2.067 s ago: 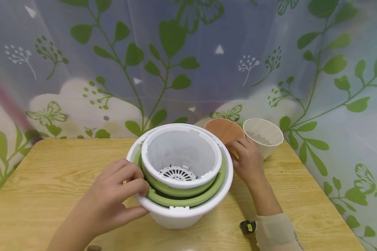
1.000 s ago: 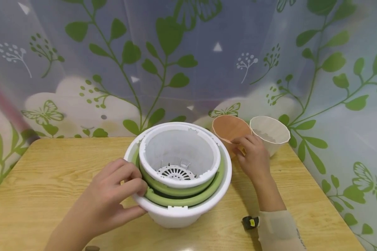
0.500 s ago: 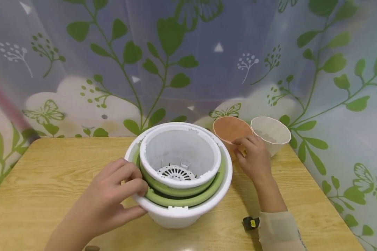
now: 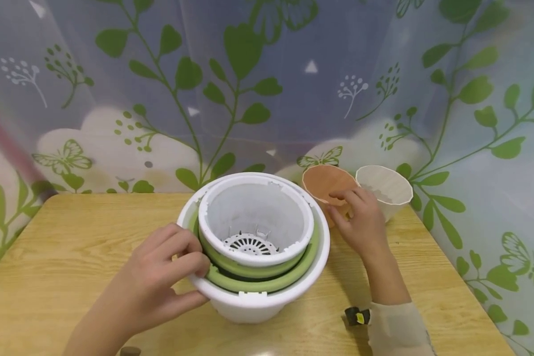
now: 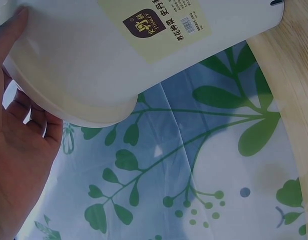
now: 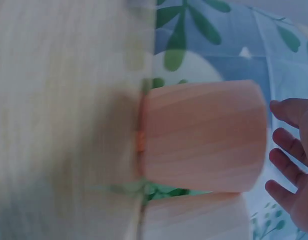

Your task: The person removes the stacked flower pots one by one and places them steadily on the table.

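Note:
A stack of nested pots stands in the middle of the head view: an outer white flower pot (image 4: pixel 244 314), green pots (image 4: pixel 267 285) inside it, and a white pot (image 4: pixel 258 205) with a slotted base on top. My left hand (image 4: pixel 160 279) grips the outer pot's rim, thumb below and fingers over the edge. A label (image 5: pixel 166 25) shows on the white pot's side in the left wrist view. Beside the orange pot (image 4: pixel 322 183), my right hand (image 4: pixel 365 222) has its thumb and fingers spread at the rim. The right wrist view shows those fingers apart from the pot.
A cream pot (image 4: pixel 382 185) touches or nearly touches the orange one at the back right. On the wooden table (image 4: pixel 84 247) lies a small black object with a yellow mark (image 4: pixel 357 316), by the right sleeve. A brown object (image 4: pixel 130 351) shows at the front edge. Patterned cloth hangs behind.
My right hand moved the orange pot rightward, away from the stack, and the cream pot shifted right too. Now its thumb and fingers have spread off the rim. The left hand holds still.

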Motion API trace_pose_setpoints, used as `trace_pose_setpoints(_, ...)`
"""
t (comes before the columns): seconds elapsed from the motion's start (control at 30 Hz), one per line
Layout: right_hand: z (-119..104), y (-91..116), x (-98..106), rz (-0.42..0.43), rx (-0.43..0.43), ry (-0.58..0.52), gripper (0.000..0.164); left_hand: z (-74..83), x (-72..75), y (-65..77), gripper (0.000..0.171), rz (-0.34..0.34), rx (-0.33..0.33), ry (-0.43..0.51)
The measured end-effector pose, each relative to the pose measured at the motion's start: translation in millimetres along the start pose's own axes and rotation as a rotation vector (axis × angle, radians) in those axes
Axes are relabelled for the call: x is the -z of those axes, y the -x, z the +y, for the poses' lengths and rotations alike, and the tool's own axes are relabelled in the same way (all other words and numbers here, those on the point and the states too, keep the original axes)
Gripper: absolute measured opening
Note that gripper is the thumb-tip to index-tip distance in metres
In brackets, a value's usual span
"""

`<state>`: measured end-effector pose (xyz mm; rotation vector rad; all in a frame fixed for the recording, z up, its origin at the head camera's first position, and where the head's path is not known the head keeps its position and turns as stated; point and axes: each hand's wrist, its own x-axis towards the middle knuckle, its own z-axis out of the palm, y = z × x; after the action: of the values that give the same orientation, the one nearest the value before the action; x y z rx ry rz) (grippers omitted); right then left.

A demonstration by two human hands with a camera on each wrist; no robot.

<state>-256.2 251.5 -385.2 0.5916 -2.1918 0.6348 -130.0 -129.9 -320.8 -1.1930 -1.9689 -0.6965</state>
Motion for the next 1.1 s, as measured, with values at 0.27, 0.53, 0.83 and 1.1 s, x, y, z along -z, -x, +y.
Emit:
trace_pose_setpoints(0.27, -34.3, -15.7, 18.3, 0.045, 0.037, -0.13, 0.025, -1.1, 1.1, -0.8, 0.026, -0.004, -0.002, 0.001)
trace_pose_setpoints(0.53, -79.5, -30.4, 42.2, 0.078, 0.234, -0.292, 0.04, -1.4, -0.6, -0.9, 0.027, 0.0, 0.004, 0.004)
trace_pose_setpoints(0.83, -113.3, -34.2, 56.0, 0.02, 0.439, -0.446, 0.044, -0.9, -1.5, 0.7, 0.029, -0.002, 0.013, 0.009)
trace_pose_setpoints(1.1, -127.2, -33.5, 61.4, -0.076, 0.502, -0.453, 0.05, -0.3, -0.7, 1.3, 0.024, -0.009, 0.022, 0.01)
